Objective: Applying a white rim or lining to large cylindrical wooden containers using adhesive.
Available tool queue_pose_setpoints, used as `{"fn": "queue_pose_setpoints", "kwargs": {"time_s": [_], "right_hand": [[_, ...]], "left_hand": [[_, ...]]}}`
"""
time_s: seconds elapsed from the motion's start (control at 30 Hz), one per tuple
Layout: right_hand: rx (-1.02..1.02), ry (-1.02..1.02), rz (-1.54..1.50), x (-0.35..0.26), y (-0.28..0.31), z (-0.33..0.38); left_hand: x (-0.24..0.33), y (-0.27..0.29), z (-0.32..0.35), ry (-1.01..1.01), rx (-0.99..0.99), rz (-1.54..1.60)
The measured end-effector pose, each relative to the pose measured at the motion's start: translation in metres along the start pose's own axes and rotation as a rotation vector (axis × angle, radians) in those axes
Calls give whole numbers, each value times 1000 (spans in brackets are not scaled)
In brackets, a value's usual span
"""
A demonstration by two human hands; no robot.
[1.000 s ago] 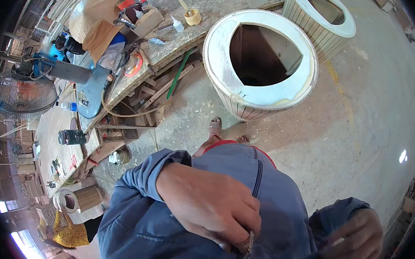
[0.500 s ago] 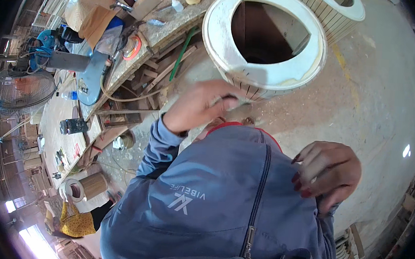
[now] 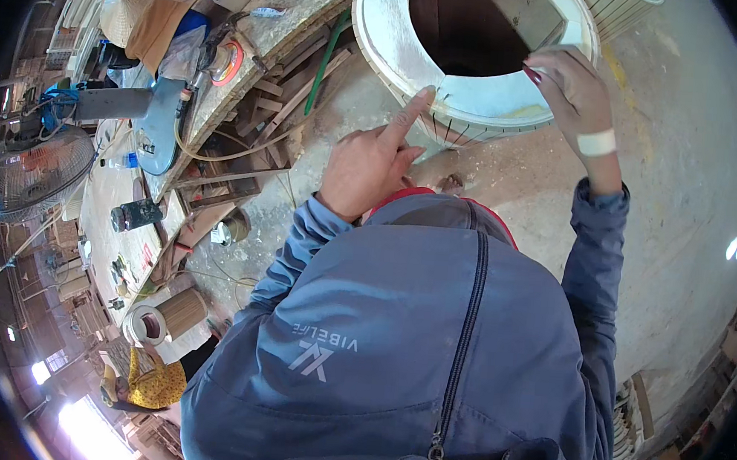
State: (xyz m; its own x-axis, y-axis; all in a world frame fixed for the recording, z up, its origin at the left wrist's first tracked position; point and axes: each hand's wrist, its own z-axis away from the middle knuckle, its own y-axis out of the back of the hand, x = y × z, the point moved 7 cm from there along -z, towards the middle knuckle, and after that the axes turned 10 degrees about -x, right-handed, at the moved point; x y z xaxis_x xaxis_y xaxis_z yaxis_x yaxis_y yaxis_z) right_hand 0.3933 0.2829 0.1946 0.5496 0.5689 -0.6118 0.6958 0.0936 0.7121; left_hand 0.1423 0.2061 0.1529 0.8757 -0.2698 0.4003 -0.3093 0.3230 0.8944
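Note:
A round, drum-like wooden piece (image 3: 391,35) with a white-painted top ring and slatted sides stands ahead of me. Its top has a large dark opening, cut straight along part of its edge. My left hand (image 3: 371,163) reaches to the near rim with the index finger stretched out, its tip at the ring's edge; the other fingers are partly curled. Above the right part of the ring is my right hand (image 3: 572,99), fingertips and thumb drawn together near the opening's edge. Whatever they pinch, if anything, is too small to make out. A pale band (image 3: 597,143) circles my right wrist.
To the left runs a cluttered workbench (image 3: 271,39) with a sander (image 3: 226,62), a hose and a dark jar (image 3: 136,214). A fan (image 3: 35,172) stands beyond. A second slatted piece (image 3: 619,12) is at the far right. A person in yellow (image 3: 157,384) is at lower left.
My right hand has risen from beside my jacket to the drum's ring. My left hand has moved forward, its index finger now extended to the rim. The view has shifted slightly.

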Motion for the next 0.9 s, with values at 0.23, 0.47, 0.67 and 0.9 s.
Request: {"fn": "queue_pose_setpoints", "kwargs": {"time_s": [0.23,0.47,0.67,0.9], "right_hand": [[31,31,427,22,-32,-14],[57,-7,397,19,-29,-11],[67,-12,380,21,-30,-12],[72,-24,401,20,-30,-10]], "left_hand": [[6,-3,-4,-58,25,5],[-4,-1,4,-141,25,203],[-5,-12,-1,-82,53,129],[5,-8,-5,-106,147,147]]}}
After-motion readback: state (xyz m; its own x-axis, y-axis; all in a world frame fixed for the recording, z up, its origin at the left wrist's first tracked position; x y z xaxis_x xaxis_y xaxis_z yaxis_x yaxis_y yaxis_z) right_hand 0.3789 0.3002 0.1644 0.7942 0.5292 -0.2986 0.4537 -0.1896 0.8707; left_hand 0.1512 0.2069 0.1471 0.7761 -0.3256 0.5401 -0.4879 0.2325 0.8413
